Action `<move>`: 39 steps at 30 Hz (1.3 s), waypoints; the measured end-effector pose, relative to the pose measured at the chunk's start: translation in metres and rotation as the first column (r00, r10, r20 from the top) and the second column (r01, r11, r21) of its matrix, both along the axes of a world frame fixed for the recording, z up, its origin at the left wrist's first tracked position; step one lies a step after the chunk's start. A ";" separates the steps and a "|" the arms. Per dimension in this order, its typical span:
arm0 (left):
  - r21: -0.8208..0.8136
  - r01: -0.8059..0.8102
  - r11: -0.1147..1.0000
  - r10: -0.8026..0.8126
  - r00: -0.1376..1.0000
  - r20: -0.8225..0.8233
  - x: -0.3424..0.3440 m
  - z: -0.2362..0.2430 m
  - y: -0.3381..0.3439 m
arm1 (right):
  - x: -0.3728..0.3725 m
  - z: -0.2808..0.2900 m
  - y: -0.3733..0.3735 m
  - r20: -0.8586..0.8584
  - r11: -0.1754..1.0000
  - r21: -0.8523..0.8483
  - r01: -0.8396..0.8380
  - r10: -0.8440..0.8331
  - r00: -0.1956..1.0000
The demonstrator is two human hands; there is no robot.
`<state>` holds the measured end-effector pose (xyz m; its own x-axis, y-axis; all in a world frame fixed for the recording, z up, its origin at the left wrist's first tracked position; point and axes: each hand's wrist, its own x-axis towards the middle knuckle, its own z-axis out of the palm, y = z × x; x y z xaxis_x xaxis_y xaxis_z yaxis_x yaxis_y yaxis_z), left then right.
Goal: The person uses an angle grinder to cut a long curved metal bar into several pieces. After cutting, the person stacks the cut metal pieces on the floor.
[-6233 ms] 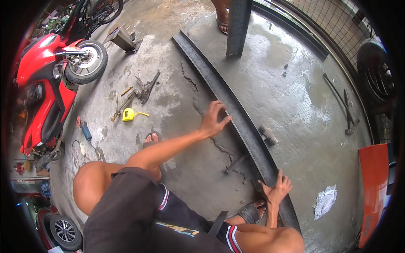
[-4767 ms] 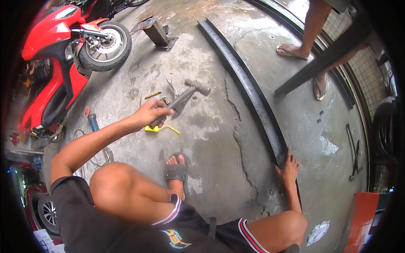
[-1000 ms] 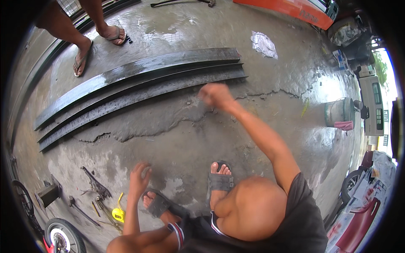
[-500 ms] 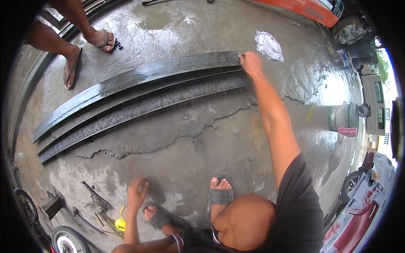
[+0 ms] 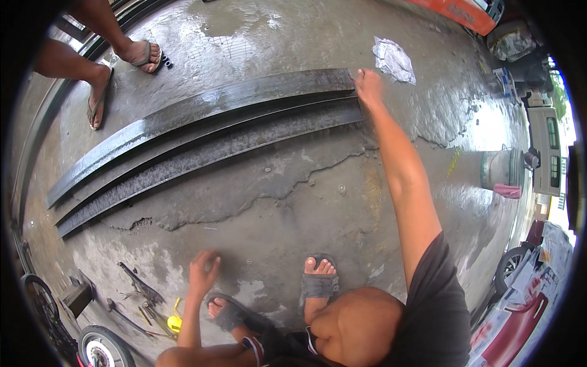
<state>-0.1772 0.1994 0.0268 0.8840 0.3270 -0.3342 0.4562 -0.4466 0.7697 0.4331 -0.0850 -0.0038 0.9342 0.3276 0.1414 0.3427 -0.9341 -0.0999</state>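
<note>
Two long grey steel channels lie side by side on the concrete floor. The far channel (image 5: 214, 99) looks wet and shiny; the near channel (image 5: 232, 144) shows its hollow side. My right hand (image 5: 369, 88), on an outstretched arm, is at the right end of the far channel. Its fingers are blurred, and whether they touch the metal is unclear. My left hand (image 5: 203, 273) hangs empty over the floor in front of my left foot, thumb apart from loosely bent fingers. A yellow tape measure (image 5: 175, 323) lies beside my left forearm.
Another person's feet in flip-flops (image 5: 101, 98) stand at the far left, beyond the channels. A crumpled white sheet (image 5: 394, 60) lies past my right hand. A bucket (image 5: 500, 168) with a pink cloth stands at the right. Metal parts (image 5: 139, 284) and a wheel (image 5: 104, 348) sit at lower left.
My right hand has shifted slightly right and upward, and its fingers no longer overlap the far channel's end as before. The left hand has risen slightly to the right.
</note>
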 end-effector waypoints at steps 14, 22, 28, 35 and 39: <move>0.051 -0.043 0.998 0.038 0.996 0.083 -0.007 0.021 -0.010 | 0.002 -0.002 0.016 -0.221 0.965 -0.258 0.043 -0.102 0.970; 0.089 0.065 0.994 -0.082 0.976 0.203 -0.041 0.007 -0.029 | -0.058 0.001 -0.020 0.106 0.911 -0.285 -0.299 0.340 0.934; 0.006 0.187 0.982 -0.184 0.959 0.216 -0.041 0.008 -0.052 | -0.110 0.027 0.002 0.066 0.852 -0.257 -0.456 0.486 0.871; 0.013 0.185 0.983 -0.182 0.950 0.253 -0.042 0.010 -0.049 | -0.166 0.046 0.023 -0.031 0.697 -0.102 -0.710 0.711 0.702; 0.055 0.266 0.962 -0.272 0.938 0.215 -0.048 0.016 -0.047 | -0.199 0.050 0.041 -0.117 0.441 -0.102 -0.892 0.885 0.451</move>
